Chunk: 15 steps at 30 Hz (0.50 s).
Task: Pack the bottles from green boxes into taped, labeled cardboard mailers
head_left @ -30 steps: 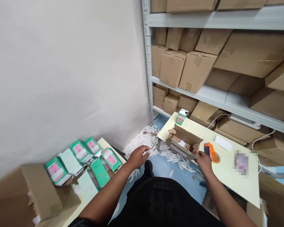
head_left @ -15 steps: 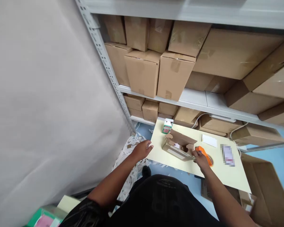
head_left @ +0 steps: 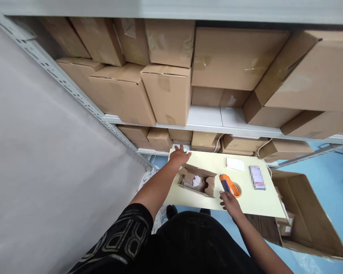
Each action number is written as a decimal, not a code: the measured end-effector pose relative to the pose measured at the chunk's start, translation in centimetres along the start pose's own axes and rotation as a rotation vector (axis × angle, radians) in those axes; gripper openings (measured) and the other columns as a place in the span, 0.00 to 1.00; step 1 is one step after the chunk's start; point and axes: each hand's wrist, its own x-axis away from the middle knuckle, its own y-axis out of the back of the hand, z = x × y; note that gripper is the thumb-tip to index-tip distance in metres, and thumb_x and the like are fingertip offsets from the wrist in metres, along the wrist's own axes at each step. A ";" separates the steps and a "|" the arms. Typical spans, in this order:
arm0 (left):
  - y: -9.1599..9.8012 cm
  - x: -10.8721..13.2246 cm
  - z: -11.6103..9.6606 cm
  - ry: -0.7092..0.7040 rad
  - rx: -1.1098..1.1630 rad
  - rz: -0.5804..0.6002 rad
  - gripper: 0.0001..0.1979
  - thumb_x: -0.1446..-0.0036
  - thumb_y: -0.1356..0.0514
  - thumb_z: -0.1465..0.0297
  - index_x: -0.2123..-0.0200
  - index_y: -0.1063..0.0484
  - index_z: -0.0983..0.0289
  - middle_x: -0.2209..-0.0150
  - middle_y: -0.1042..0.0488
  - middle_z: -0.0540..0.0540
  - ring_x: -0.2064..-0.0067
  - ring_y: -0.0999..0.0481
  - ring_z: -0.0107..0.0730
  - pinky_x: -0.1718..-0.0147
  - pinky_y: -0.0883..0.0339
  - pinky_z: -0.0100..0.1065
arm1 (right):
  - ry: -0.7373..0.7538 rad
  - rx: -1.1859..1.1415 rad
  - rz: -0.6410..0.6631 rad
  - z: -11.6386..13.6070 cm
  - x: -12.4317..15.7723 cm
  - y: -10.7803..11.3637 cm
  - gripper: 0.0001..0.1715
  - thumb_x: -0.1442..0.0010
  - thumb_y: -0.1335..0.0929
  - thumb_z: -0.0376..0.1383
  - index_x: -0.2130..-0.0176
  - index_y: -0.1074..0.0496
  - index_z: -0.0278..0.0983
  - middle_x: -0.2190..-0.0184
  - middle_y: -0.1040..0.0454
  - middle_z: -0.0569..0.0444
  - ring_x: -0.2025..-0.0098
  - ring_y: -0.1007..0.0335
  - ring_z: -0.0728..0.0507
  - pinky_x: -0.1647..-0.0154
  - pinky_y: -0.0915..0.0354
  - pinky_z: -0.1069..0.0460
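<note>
An open cardboard carton with crumpled white paper inside sits on the pale yellow table, its flaps up. My left hand is beyond it at the table's back left, fingers spread over a small green-and-white box that it mostly hides; whether it touches the box I cannot tell. My right hand hovers by the table's front edge, fingers apart, holding nothing. Just above that hand lies an orange tape dispenser with a tape roll.
A white card or flat box and a blurred-out item lie on the table's right side. Shelves packed with cardboard boxes stand behind. A large open carton is on the floor at right; a pale wall at left.
My view has swung to the right. My left hand has moved forward from beside the table to the small green box. My right hand has come away from the carton, which is now turned slightly.
</note>
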 end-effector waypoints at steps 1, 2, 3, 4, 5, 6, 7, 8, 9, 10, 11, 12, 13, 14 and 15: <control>-0.4 -0.8 -0.5 0.030 -0.024 0.004 0.44 0.39 0.44 0.44 0.28 0.47 0.60 0.27 0.52 0.75 0.36 0.33 0.67 0.45 0.35 0.54 | 0.003 0.002 0.059 0.8 -0.4 -0.3 0.33 0.39 0.35 0.61 0.49 0.27 0.39 0.51 0.21 0.45 0.63 0.20 0.40 0.68 0.28 0.49; -0.8 -1.4 -0.8 0.057 -0.046 -0.003 0.42 0.39 0.44 0.45 0.29 0.46 0.60 0.27 0.51 0.75 0.38 0.31 0.66 0.47 0.35 0.53 | 0.010 0.015 0.117 1.7 -0.9 -0.6 0.34 0.39 0.35 0.60 0.46 0.28 0.40 0.50 0.21 0.45 0.64 0.20 0.41 0.68 0.28 0.49; -1.2 -1.8 -1.1 0.078 -0.067 -0.020 0.41 0.38 0.44 0.46 0.29 0.45 0.60 0.28 0.50 0.74 0.40 0.29 0.64 0.48 0.33 0.52 | 0.027 0.046 0.166 2.5 -1.5 -0.9 0.34 0.39 0.35 0.59 0.44 0.29 0.40 0.49 0.22 0.46 0.64 0.20 0.42 0.68 0.29 0.50; -1.6 -2.1 -1.1 0.090 -0.085 -0.044 0.39 0.37 0.45 0.48 0.30 0.45 0.61 0.29 0.48 0.74 0.42 0.26 0.62 0.49 0.33 0.51 | 0.060 0.099 0.193 3.4 -2.2 -1.1 0.33 0.38 0.34 0.57 0.43 0.29 0.40 0.49 0.22 0.46 0.64 0.21 0.42 0.66 0.29 0.50; -2.0 -2.2 -1.1 0.097 -0.098 -0.073 0.37 0.36 0.45 0.50 0.30 0.44 0.61 0.30 0.46 0.74 0.44 0.25 0.60 0.50 0.32 0.50 | 0.106 0.170 0.199 4.2 -2.9 -1.2 0.30 0.38 0.34 0.55 0.44 0.29 0.40 0.50 0.21 0.46 0.62 0.21 0.42 0.64 0.30 0.50; -2.4 -2.2 -1.0 0.098 -0.107 -0.104 0.35 0.36 0.45 0.52 0.31 0.43 0.62 0.31 0.44 0.73 0.46 0.24 0.59 0.50 0.32 0.49 | 0.155 0.248 0.188 4.9 -3.6 -1.3 0.28 0.37 0.34 0.52 0.45 0.27 0.39 0.52 0.20 0.46 0.60 0.21 0.41 0.61 0.31 0.49; -2.8 -2.1 -0.8 0.094 -0.111 -0.136 0.33 0.35 0.45 0.55 0.32 0.42 0.62 0.32 0.43 0.73 0.47 0.23 0.58 0.50 0.32 0.49 | 0.201 0.321 0.170 5.5 -4.3 -1.2 0.25 0.37 0.34 0.49 0.47 0.26 0.39 0.53 0.20 0.46 0.58 0.21 0.40 0.58 0.32 0.49; -3.1 -1.9 -0.6 0.084 -0.113 -0.169 0.32 0.35 0.45 0.57 0.32 0.42 0.62 0.33 0.42 0.72 0.46 0.24 0.58 0.50 0.32 0.49 | 0.237 0.378 0.150 5.9 -4.9 -1.1 0.23 0.36 0.34 0.47 0.47 0.25 0.38 0.54 0.19 0.46 0.56 0.22 0.39 0.56 0.32 0.48; -3.3 -1.7 -0.3 0.073 -0.112 -0.196 0.30 0.36 0.45 0.59 0.33 0.41 0.62 0.33 0.41 0.71 0.46 0.24 0.57 0.48 0.33 0.49 | 0.259 0.412 0.133 6.3 -5.5 -0.9 0.24 0.36 0.35 0.47 0.47 0.25 0.38 0.54 0.19 0.45 0.54 0.22 0.38 0.54 0.33 0.48; -3.5 -1.6 0.1 0.063 -0.108 -0.217 0.30 0.36 0.45 0.60 0.33 0.40 0.62 0.34 0.40 0.71 0.45 0.25 0.57 0.47 0.33 0.49 | 0.268 0.425 0.126 6.5 -5.9 -0.7 0.25 0.36 0.35 0.47 0.45 0.25 0.38 0.54 0.19 0.45 0.52 0.23 0.37 0.52 0.33 0.48; -3.5 -1.4 0.5 0.056 -0.098 -0.230 0.29 0.35 0.45 0.61 0.33 0.40 0.62 0.35 0.39 0.71 0.45 0.25 0.57 0.46 0.34 0.49 | 0.268 0.423 0.125 6.6 -6.3 -0.4 0.27 0.36 0.35 0.48 0.44 0.26 0.38 0.53 0.19 0.45 0.51 0.23 0.37 0.51 0.34 0.47; -3.5 -1.3 0.9 0.053 -0.081 -0.237 0.28 0.35 0.45 0.62 0.34 0.40 0.62 0.36 0.38 0.70 0.45 0.25 0.56 0.46 0.34 0.48 | 0.264 0.414 0.128 6.6 -6.5 -0.1 0.29 0.36 0.35 0.50 0.42 0.26 0.38 0.52 0.19 0.45 0.49 0.24 0.37 0.50 0.34 0.47; -3.3 -1.2 1.4 0.058 -0.058 -0.243 0.28 0.35 0.45 0.62 0.34 0.39 0.62 0.37 0.37 0.70 0.46 0.25 0.55 0.46 0.34 0.48 | 0.258 0.403 0.133 6.5 -6.7 0.2 0.32 0.36 0.35 0.52 0.41 0.27 0.39 0.50 0.20 0.44 0.48 0.24 0.36 0.49 0.34 0.47; -3.0 -1.2 1.8 0.064 -0.029 -0.253 0.28 0.35 0.45 0.62 0.34 0.39 0.63 0.38 0.37 0.70 0.46 0.24 0.55 0.46 0.33 0.47 | 0.249 0.392 0.138 6.3 -6.7 0.4 0.33 0.37 0.35 0.54 0.40 0.27 0.39 0.49 0.20 0.44 0.47 0.25 0.36 0.48 0.34 0.46; -2.5 -1.1 2.3 0.067 0.007 -0.269 0.28 0.35 0.45 0.63 0.34 0.39 0.63 0.38 0.36 0.70 0.46 0.24 0.54 0.46 0.33 0.47 | 0.240 0.382 0.140 6.0 -6.7 0.6 0.34 0.38 0.34 0.55 0.40 0.27 0.39 0.48 0.21 0.44 0.46 0.25 0.36 0.48 0.33 0.46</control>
